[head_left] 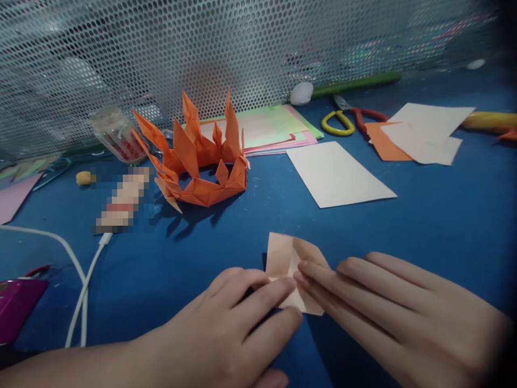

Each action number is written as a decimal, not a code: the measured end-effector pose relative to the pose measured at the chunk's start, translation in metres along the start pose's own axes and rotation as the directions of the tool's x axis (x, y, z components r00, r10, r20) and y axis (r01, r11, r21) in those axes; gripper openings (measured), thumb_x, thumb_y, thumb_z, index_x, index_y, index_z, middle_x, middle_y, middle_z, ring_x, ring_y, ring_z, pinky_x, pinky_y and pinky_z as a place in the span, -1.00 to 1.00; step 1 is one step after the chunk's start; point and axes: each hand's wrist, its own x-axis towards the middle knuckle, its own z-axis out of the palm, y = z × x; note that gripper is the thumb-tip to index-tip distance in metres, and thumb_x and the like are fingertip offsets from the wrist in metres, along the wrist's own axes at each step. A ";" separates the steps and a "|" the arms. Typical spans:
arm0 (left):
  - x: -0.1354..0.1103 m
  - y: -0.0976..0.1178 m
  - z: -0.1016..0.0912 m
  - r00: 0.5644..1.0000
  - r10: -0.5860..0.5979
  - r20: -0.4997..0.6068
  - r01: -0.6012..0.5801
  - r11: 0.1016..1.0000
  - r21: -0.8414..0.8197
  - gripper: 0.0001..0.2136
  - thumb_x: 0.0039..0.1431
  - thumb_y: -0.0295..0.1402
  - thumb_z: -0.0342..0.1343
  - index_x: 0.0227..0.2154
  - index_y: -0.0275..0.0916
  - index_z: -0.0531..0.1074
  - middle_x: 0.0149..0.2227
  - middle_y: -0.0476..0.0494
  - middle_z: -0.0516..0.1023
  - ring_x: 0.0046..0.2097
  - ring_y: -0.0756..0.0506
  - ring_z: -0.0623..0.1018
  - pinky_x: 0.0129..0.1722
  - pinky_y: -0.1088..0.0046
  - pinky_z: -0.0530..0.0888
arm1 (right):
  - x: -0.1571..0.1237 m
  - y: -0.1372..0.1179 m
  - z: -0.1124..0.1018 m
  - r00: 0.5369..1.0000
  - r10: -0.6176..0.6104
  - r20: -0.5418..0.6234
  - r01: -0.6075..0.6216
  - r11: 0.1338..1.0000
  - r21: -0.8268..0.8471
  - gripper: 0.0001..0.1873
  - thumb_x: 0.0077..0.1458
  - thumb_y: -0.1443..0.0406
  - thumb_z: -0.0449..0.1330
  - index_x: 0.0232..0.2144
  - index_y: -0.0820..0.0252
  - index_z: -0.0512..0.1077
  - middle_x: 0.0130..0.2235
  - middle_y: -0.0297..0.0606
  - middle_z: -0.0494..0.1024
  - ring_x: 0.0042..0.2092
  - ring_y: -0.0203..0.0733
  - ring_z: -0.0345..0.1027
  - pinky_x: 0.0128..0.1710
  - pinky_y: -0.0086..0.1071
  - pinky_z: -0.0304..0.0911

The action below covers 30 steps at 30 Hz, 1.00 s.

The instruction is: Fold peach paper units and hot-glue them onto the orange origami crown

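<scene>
Peach paper (278, 250), partly folded, lies on the blue counter (250, 221) at the near centre, directly before the person. The left hand (246, 323) bends its fingers over the paper's near left portion, fingertips touching it. The right hand (416, 312) reaches in from the other side, fingers extended and close together, two fingertips meeting the paper near its middle crease, just beside those of the left. From where I stand I cannot tell whether either hand pinches the paper or merely presses it.

Beyond and to the left: an orange crown (208, 191) of folded, pointed units, standing upright. Behind it, a stack (270, 126) of coloured sheets. Right of the crown, a single white sheet (337, 175), flat. Farther right, scissors (357, 115) with one yellow and one red handle, near an orange piece (390, 148) partly overlapped by pale pieces (434, 121).

Left side: a clear jar (121, 137) with red contents, tilted; a pixelated slab (125, 202) joined to a white cable (84, 312); a purple box (24, 304) at the edge. Rear: perforated mesh (161, 43).
</scene>
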 end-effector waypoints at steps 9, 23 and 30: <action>-0.003 -0.005 0.002 0.989 -0.066 -0.134 0.050 0.992 -0.120 -0.56 0.45 -0.15 -0.02 0.24 -0.32 0.27 0.26 -0.35 0.45 0.27 -0.22 0.41 0.24 0.23 0.39 | 0.005 -0.001 0.001 0.998 0.013 -0.058 -0.014 1.000 -0.013 -0.60 0.15 0.53 -0.02 -0.20 0.15 0.57 -0.18 -0.15 0.67 -0.20 -0.01 0.37 -0.19 -0.14 0.28; -0.001 -0.029 0.012 0.984 -0.113 -0.137 0.078 0.968 -0.237 -0.48 0.46 -0.20 -0.04 0.37 -0.24 0.06 0.38 -0.26 0.29 0.42 -0.19 0.21 0.39 0.13 0.18 | 0.006 -0.001 0.003 0.997 0.026 -0.072 -0.026 1.000 -0.002 -0.56 0.19 0.58 -0.06 0.00 0.26 0.44 -0.16 -0.22 0.68 -0.18 -0.05 0.42 -0.13 -0.15 0.24; 0.000 -0.026 0.015 0.976 -0.128 -0.174 0.096 0.979 -0.180 -0.62 0.48 -0.24 -0.08 0.28 -0.12 0.26 0.25 -0.19 0.44 0.32 -0.21 0.32 0.34 0.13 0.24 | 0.008 0.000 0.004 0.998 -0.005 -0.066 0.005 1.000 -0.005 -0.60 0.25 0.53 -0.08 -0.06 0.23 0.48 -0.26 -0.20 0.65 -0.28 -0.09 0.38 -0.24 -0.17 0.21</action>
